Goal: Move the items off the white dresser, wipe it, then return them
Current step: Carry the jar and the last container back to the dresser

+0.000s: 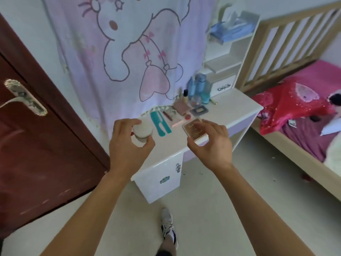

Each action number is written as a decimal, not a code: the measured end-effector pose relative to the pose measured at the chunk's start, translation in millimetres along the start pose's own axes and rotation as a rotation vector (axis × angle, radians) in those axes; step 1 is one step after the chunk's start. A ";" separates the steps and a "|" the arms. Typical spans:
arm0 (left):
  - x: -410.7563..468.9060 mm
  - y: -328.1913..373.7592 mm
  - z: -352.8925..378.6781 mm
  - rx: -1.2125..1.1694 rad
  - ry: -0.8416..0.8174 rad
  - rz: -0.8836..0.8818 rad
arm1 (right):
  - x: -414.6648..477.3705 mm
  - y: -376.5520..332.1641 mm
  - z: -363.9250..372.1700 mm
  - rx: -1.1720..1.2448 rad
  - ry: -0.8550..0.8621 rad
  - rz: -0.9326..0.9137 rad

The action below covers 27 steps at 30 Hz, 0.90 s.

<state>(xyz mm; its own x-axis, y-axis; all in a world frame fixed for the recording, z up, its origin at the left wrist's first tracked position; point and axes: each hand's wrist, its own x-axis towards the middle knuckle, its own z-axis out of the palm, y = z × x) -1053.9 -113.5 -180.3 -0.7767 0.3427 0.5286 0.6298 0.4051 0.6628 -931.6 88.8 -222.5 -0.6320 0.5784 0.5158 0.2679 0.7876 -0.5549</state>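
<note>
Left hand grips jar, right perhaps compact

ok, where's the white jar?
Head view, left of centre: the left hand grips the white jar at the white dresser's left end, beside the teal comb; the right hand holds the brown case.

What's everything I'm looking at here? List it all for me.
dresser: one, white, centre
combs: two, teal, side by side on the dresser
bottles: several, blue, at the dresser's back
tissue pack: one, blue, top shelf
curtain: one, pink cartoon print, behind
door: one, dark red, left
bed: one, pink bedding, right
jar: one, white, in left hand
square case: one, brown, in right hand
left hand: grips the jar
right hand: holds the square case
</note>
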 end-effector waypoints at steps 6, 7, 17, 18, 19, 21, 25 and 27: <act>101.6 -15.2 100.7 -0.093 -0.102 0.009 | 102.5 55.8 17.7 -0.111 -0.026 0.087; 119.1 -13.4 117.1 -0.114 -0.119 0.018 | 120.5 65.9 18.5 -0.130 -0.021 0.102; 237.1 29.4 281.1 -0.184 -0.278 0.183 | 226.6 185.1 14.1 -0.162 0.060 0.297; 240.4 30.9 297.5 -0.171 -0.294 0.181 | 233.2 199.7 17.1 -0.155 0.054 0.321; 242.4 31.9 314.1 -0.159 -0.309 0.161 | 240.3 215.2 20.8 -0.143 0.040 0.344; 243.2 31.3 348.1 -0.124 -0.340 0.114 | 256.8 247.2 30.9 -0.121 -0.014 0.363; 239.8 24.6 421.1 0.037 -0.398 0.040 | 298.6 321.8 58.2 -0.056 -0.150 0.360; 236.0 22.5 455.1 0.140 -0.393 0.011 | 319.5 356.9 71.7 -0.044 -0.249 0.344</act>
<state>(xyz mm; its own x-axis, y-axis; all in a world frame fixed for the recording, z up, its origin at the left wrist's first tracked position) -1217.1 362.2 -282.1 -0.7230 0.6338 0.2749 0.6547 0.5018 0.5652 -1090.0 539.4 -302.5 -0.6555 0.7441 0.1293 0.5209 0.5694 -0.6359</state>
